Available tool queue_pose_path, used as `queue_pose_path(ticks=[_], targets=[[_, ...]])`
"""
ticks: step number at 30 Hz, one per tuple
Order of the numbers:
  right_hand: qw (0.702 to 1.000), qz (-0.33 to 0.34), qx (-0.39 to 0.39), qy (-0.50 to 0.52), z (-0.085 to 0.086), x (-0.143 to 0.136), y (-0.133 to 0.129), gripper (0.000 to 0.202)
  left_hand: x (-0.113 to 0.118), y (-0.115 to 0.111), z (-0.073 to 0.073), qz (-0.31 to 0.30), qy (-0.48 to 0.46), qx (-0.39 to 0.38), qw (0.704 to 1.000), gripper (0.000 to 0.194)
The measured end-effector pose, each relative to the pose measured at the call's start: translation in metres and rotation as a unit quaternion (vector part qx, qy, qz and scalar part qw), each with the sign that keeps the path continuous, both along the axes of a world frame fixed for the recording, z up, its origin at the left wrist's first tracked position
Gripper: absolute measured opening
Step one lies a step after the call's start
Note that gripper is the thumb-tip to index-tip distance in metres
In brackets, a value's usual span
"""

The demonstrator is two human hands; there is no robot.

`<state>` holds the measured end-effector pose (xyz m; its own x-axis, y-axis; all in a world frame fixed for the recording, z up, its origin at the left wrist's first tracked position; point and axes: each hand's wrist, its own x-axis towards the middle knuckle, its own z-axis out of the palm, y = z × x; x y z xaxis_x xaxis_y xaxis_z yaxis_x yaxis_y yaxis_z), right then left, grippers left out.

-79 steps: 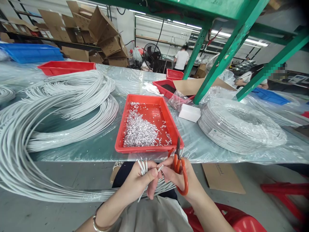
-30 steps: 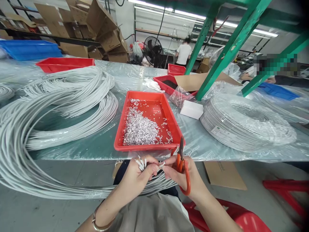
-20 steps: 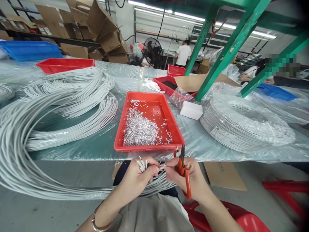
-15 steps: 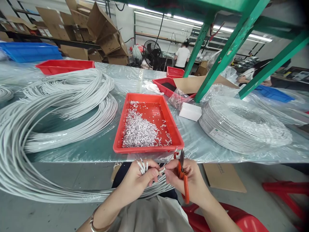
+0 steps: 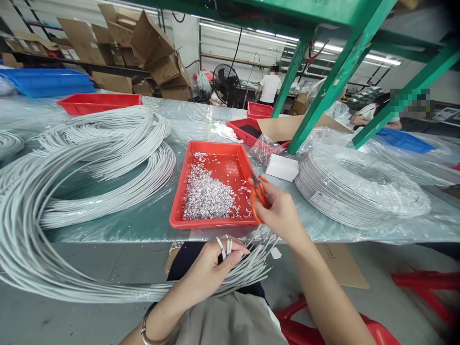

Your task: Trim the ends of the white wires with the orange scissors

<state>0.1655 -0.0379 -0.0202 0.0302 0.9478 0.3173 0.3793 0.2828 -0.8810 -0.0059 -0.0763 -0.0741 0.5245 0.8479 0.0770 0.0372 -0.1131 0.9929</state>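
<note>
My left hand (image 5: 212, 261) is closed, with several short white cable ends (image 5: 229, 244) sticking up between its fingers. Below and to its right, a loose bundle of grey-white cables (image 5: 251, 263) fans out across my lap. My right hand (image 5: 282, 213) grips orange-handled scissors (image 5: 258, 194), their dark blades pointing up and away. It is at the near right corner of a red tray (image 5: 176, 211), above the rim. A heap of small shiny metal pieces (image 5: 206, 194) fills the tray's left part, with others scattered to the right.
Large cable coils (image 5: 108, 206) lie on the left of the table, and a wrapped coil (image 5: 359, 191) on the right. A white box (image 5: 282, 167) stands beside the tray. Green metal posts (image 5: 323, 100) rise at the right. Two people work further back. A red stool (image 5: 373, 330) is below.
My right hand has moved away from my left hand, up and forward to the tray's right edge, carrying the scissors. The left hand stays nearly in place, and the cable ends beside it now show.
</note>
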Motion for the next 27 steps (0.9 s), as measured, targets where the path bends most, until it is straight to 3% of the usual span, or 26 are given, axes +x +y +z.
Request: queue_pose_path(ticks=[2,4,8,10,12,15,18,27], targets=[[1.0,0.009,0.007,-0.013,0.003,0.005,0.008,0.036,-0.004,0.0,-0.001,-0.008,0.012,-0.014,1.0,0.023],[0.999,0.05,0.006,0.012,0.004,0.007,0.004,0.048,-0.008,-0.001,-0.002,-0.019,-0.001,-0.074,0.997,0.025],[0.978,0.161,-0.055,0.123,0.005,0.013,-0.027,0.044,-0.014,0.001,-0.001,-0.035,-0.097,-0.154,0.983,0.026],[0.945,0.206,-0.14,0.212,0.002,0.016,-0.044,0.043,-0.016,0.003,-0.003,-0.032,-0.142,-0.182,0.972,0.027],[0.882,0.243,-0.225,0.336,-0.006,0.016,-0.058,0.045,-0.017,0.005,-0.008,-0.009,-0.175,-0.207,0.962,0.029],[0.823,0.24,-0.259,0.444,-0.022,0.008,-0.069,0.027,-0.017,0.005,-0.016,0.026,-0.212,-0.219,0.952,0.028],[0.803,0.226,-0.25,0.491,-0.035,-0.002,-0.072,0.017,-0.017,0.003,-0.019,0.046,-0.234,-0.215,0.947,0.026],[0.747,0.295,-0.261,0.536,-0.044,-0.011,-0.082,0.037,-0.018,-0.008,-0.015,0.035,-0.228,-0.214,0.949,0.024]])
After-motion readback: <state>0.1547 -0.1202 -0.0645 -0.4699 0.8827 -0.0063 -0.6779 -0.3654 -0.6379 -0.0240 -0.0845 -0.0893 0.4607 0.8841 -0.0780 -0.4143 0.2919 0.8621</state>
